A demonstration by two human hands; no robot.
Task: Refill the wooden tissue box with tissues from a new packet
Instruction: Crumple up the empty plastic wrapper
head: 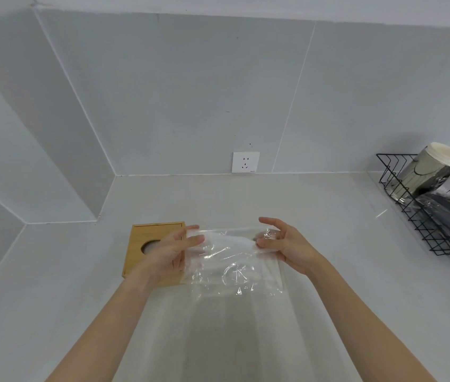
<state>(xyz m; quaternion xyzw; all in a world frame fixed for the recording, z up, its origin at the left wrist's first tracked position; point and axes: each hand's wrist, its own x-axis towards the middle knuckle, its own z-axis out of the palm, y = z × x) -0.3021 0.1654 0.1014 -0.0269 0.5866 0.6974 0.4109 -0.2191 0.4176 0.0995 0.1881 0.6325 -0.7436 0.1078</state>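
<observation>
White countertop meets grey tiled walls, with a wall socket on the rear wall just above the counter edge. Wooden tissue box lies flat on the counter, forward and left of the socket; its round top opening faces up, and a pale patch shows inside it, content not identifiable. Clear plastic packet is held above the counter directly right of the box, its long axis running left to right, parallel to the rear wall, its open upper edge stretched between both hands. White tissues show through the film. Left hand pinches the packet's left upper corner, partly covering the box. Right hand pinches the right upper corner, fingers curled. Black wire rack, far right of the box, holds a wrapped stack of paper cups and a dark wrapped item.
</observation>
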